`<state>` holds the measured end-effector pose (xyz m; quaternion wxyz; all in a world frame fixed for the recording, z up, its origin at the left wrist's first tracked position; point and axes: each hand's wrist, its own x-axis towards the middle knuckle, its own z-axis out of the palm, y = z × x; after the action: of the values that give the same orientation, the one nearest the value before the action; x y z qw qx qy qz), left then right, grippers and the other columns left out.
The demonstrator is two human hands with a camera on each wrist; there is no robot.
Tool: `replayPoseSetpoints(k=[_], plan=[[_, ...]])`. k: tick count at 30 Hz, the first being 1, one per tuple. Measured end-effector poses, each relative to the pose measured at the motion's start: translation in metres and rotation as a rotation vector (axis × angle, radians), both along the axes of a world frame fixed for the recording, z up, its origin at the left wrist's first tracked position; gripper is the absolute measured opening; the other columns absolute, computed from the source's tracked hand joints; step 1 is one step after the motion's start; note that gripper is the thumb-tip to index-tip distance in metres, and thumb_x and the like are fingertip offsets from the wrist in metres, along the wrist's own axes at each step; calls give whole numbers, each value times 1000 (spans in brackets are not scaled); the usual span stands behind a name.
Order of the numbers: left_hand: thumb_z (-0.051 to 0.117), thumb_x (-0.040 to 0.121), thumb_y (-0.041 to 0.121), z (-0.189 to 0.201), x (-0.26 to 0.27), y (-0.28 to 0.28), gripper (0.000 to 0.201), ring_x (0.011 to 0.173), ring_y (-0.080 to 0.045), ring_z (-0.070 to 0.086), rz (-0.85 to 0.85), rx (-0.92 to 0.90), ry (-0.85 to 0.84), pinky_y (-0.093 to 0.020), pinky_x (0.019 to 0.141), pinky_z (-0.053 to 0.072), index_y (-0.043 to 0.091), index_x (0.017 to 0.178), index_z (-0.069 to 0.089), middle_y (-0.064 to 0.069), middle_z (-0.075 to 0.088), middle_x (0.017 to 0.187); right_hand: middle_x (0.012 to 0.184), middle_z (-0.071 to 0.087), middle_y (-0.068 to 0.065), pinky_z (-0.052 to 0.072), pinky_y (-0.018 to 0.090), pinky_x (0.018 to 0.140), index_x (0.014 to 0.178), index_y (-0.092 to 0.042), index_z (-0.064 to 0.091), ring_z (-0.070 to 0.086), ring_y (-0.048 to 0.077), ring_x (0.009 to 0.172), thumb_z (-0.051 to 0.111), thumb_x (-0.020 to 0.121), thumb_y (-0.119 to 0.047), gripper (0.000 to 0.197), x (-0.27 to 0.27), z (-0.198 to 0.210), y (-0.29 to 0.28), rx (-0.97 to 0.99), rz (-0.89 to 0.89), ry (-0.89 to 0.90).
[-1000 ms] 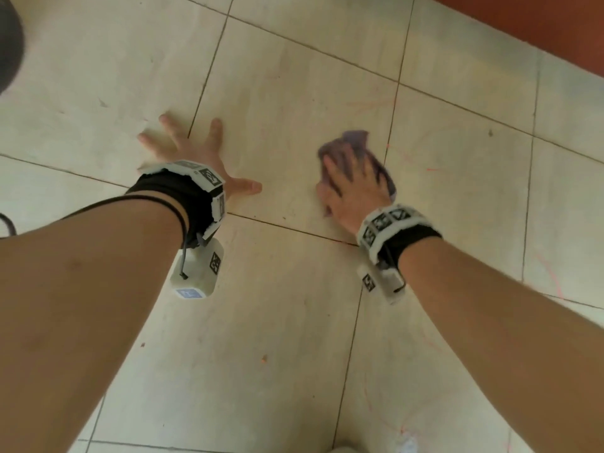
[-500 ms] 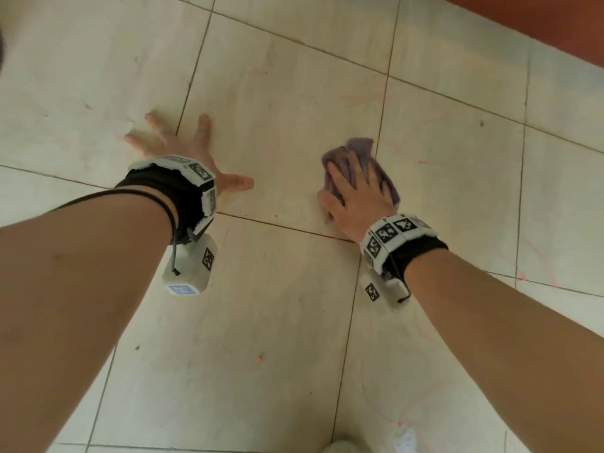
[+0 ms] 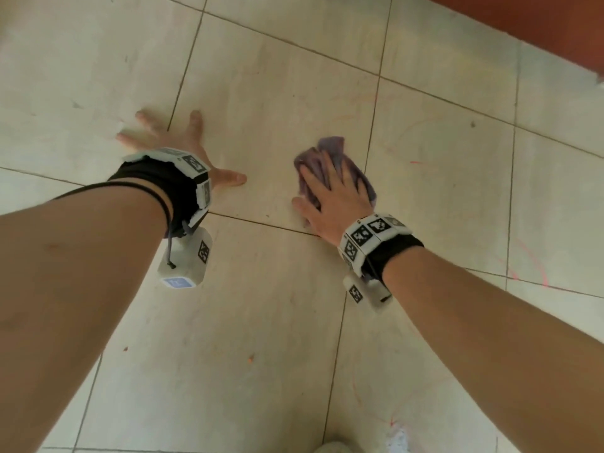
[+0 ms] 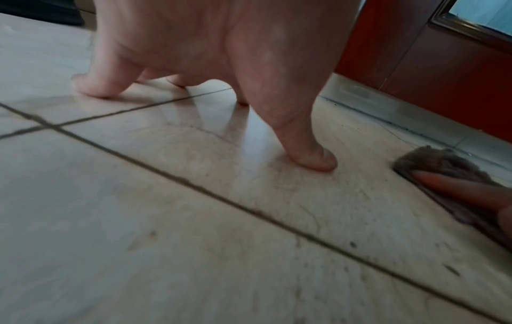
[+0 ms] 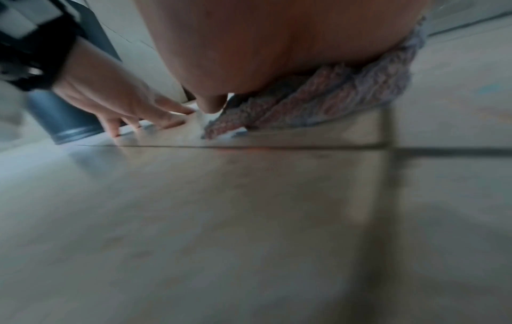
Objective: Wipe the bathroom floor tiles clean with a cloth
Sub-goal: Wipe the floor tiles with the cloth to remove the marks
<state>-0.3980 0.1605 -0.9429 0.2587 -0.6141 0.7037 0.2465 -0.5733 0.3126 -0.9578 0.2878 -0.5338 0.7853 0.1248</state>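
Note:
A crumpled purple cloth (image 3: 330, 148) lies on the beige floor tiles (image 3: 277, 109), just left of a grout line. My right hand (image 3: 330, 191) lies flat on top of it with straight fingers, pressing it down. The same cloth (image 4: 440, 164) shows at the right edge of the left wrist view and as cloth (image 5: 332, 98) under my palm in the right wrist view. My left hand (image 3: 176, 145) is spread on the floor to the left, fingers splayed and propped on their tips (image 4: 91, 87), holding nothing.
Dark grout lines (image 3: 261, 223) cross the tiles. Faint red marks (image 3: 415, 162) and small orange specks (image 3: 251, 357) dot the floor. A red-brown door or wall (image 3: 523, 24) runs along the top right. A dark cylindrical bin (image 5: 66, 118) stands beyond my left hand.
My right hand has slid the cloth a little toward me and to the left across the tile. The left hand has stayed planted on the floor.

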Motion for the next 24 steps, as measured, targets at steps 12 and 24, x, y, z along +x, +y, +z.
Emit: replayPoseSetpoints(k=[12, 24], plan=[[63, 70, 77, -7, -7, 10, 114, 143, -51, -13, -76, -30, 55, -71, 111, 7, 41, 154, -5, -14, -24, 159, 159, -25, -8, -7, 53, 117, 153, -42, -5, -23, 29, 146, 21, 93, -71, 71, -15, -2, -44, -2, -15, 11], [74, 61, 74, -21, -50, 20, 123, 142, -49, -21, -275, 23, 98, -75, 108, 13, 50, 151, -7, -4, -30, 159, 162, -19, 1, -9, 54, 116, 154, -39, -1, -19, 37, 146, 19, 91, -74, 74, -90, 0, -101, -6, -307, 68]])
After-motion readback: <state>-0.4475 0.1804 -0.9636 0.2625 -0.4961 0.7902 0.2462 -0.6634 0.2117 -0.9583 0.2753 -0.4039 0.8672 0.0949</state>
